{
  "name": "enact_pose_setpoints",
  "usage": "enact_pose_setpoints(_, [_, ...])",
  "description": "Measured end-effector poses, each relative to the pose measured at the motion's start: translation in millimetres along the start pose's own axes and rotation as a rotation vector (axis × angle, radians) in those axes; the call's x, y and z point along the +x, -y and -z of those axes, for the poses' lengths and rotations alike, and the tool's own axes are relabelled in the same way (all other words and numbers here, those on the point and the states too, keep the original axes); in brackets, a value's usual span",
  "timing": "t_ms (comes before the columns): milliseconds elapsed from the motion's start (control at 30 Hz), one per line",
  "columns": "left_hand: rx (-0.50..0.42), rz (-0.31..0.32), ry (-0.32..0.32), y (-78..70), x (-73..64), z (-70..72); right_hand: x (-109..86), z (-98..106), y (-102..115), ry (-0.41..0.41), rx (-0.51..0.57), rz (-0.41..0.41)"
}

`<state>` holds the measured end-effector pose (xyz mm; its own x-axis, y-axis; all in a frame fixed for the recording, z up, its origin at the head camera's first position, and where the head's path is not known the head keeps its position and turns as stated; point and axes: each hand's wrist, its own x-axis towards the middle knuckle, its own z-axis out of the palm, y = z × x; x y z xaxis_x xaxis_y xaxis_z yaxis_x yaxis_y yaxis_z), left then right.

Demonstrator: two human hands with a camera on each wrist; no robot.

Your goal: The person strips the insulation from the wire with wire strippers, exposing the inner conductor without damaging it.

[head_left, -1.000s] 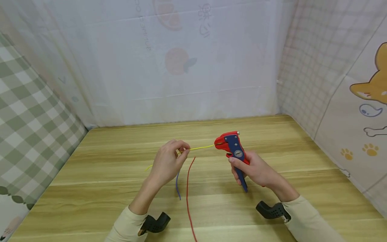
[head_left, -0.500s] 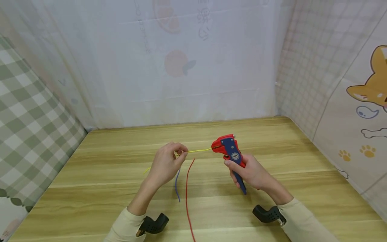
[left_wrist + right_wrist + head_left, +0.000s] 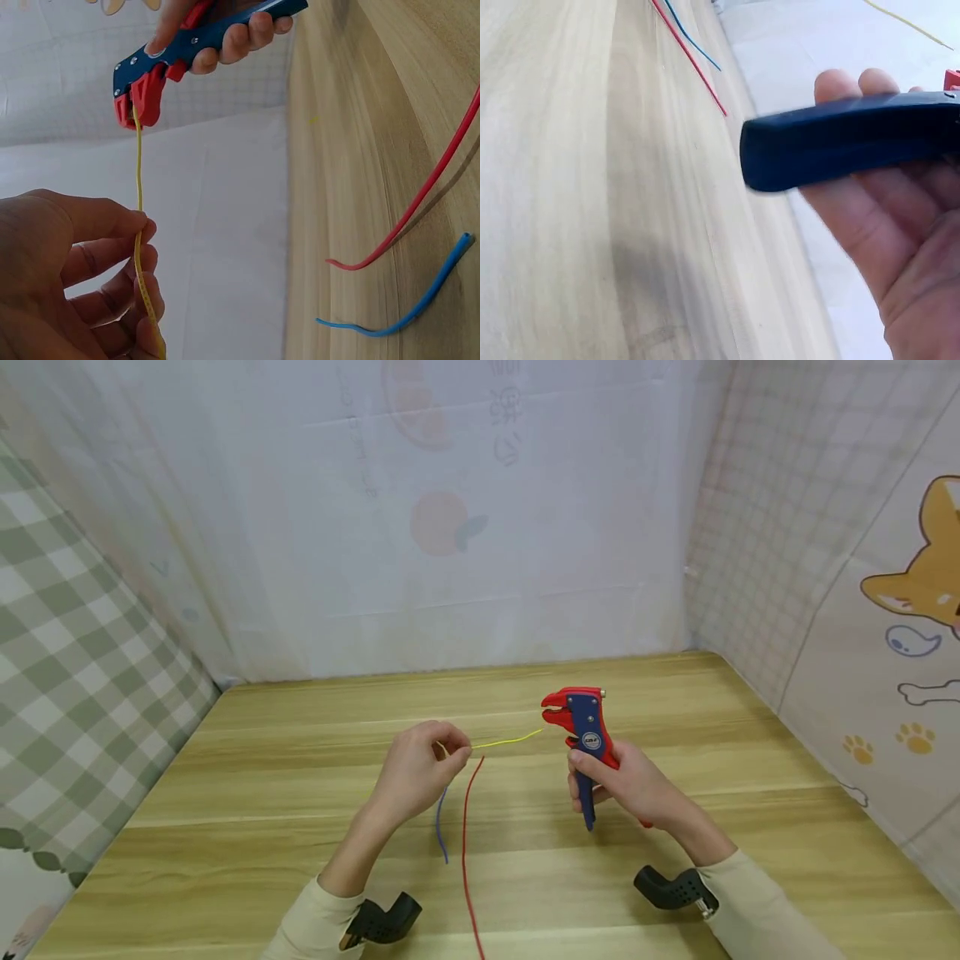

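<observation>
The yellow wire [image 3: 510,742] is pinched by the left hand [image 3: 420,768], its end free beside the stripper [image 3: 587,718] gripped by the right hand [image 3: 630,782]. Whether it is bared cannot be told; on the tabletop [image 3: 262,760], the red wire [image 3: 464,852] and blue wire [image 3: 438,828] seem unworked.

The light wood-grain tabletop [image 3: 240,827], banded from side to side, carries a long, curved red wire [image 3: 463,853], a blue wire [image 3: 438,828] just to its left, and a small yellow fleck [image 3: 313,119] of unclear nature.
</observation>
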<state>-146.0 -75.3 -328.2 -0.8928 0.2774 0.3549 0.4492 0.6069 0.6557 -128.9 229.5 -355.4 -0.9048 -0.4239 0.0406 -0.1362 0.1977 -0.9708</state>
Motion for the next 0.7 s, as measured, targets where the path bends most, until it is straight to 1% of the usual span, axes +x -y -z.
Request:
enact_pose_setpoints(100, [-0.028,0.036,0.036,-3.2,-1.0,0.3,-0.5,4.0,2.3,-0.018,0.016,0.007])
enact_pose_setpoints(200, [-0.109,0.085,0.099,-8.5,-2.2,1.2,-1.3,6.9,5.1,-0.059,0.029,0.007])
enact_pose_setpoints(267, [-0.209,0.118,0.151,-12.9,-3.6,2.2,-1.6,8.4,6.8,-0.079,0.036,0.013])
enact_pose_setpoints(333, [-0.333,0.141,0.201,-17.4,-4.6,2.8,-1.7,9.6,8.1,-0.091,0.042,0.022])
enact_pose_setpoints(400, [-0.456,0.161,0.254,-20.3,-5.1,0.5,-1.6,10.5,9.0,-0.096,0.049,0.029])
enact_pose_setpoints(467, [-0.556,0.181,0.307,-20.7,-4.9,-5.9,-1.7,11.0,9.3,-0.099,0.054,0.034])
enact_pose_setpoints(500, [-0.588,0.189,0.33,-19.9,-4.5,-10.3,-1.8,11.1,9.3,-0.1,0.056,0.035])
enact_pose_setpoints(600, [-0.653,0.248,0.384,-13.6,-4.3,-26.3,-2.3,10.2,8.8,-0.101,0.062,0.039])
enact_pose_setpoints(700, [-0.697,0.318,0.416,-5.2,-5.2,-40.3,-2.5,8.3,7.9,-0.101,0.062,0.038])
